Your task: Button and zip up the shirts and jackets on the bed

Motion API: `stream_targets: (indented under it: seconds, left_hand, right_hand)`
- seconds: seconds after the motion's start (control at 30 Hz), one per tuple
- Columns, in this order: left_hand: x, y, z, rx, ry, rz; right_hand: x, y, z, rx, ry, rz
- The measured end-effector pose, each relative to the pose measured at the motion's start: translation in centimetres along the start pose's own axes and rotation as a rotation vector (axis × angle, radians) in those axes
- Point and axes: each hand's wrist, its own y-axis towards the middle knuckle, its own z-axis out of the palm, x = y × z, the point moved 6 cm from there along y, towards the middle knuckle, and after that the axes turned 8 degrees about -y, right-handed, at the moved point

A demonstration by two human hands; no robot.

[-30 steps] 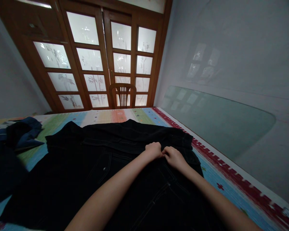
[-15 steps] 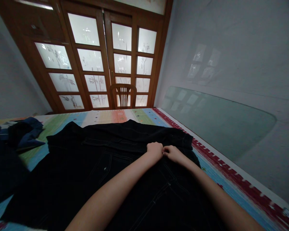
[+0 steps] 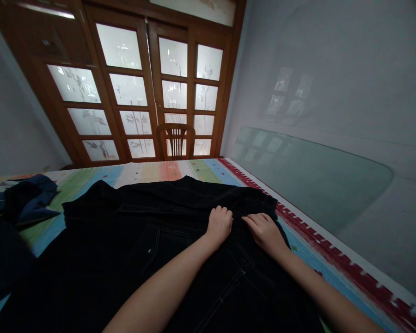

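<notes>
A black jacket (image 3: 100, 259) with pale stitching lies spread over the patterned cloth. It has a stitched pocket with a small shiny button. My left hand (image 3: 220, 226) is closed on the fabric along the jacket's middle, knuckles up. Just to the right, my right hand (image 3: 266, 232) has its thumb and fingers closed on the same stretch of fabric, its fingertips pointing left. A small gap separates the two hands. The cloth pinched under the fingers is mostly hidden by them.
A striped, colourful cloth (image 3: 149, 172) covers the table. Dark blue clothing (image 3: 43, 196) is heaped at the left. A wooden chair (image 3: 176, 132) stands beyond the far edge, before glazed wooden doors (image 3: 125, 90). A glass panel (image 3: 312, 171) leans against the right wall.
My hands were together, fingertips meeting on the fabric; now they are apart. The right has shifted right and the left slightly left. The jacket lies almost unchanged.
</notes>
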Motion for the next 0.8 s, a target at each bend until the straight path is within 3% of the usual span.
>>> stream_targets:
  seconds: [0.13,0.3,0.5,0.8]
  left_hand:
    - [-0.4,-0.1,-0.3,-0.035,-0.017,0.049]
    - [-3.8,-0.8,-0.9,-0.042,-0.080,0.297]
    - [-7.8,-0.7,0.7,0.062,-0.004,0.453]
    - [-10.1,0.8,3.0,0.086,-0.008,0.535]
  right_hand:
    - [-3.1,-3.9,-1.1,-0.044,-0.068,-0.033]
    - [-5.3,-7.5,-1.2,0.002,0.019,0.035]
    - [-5.4,-8.0,-0.6,0.073,0.232,0.234]
    - [-4.5,-7.7,-1.1,0.093,0.161,0.129]
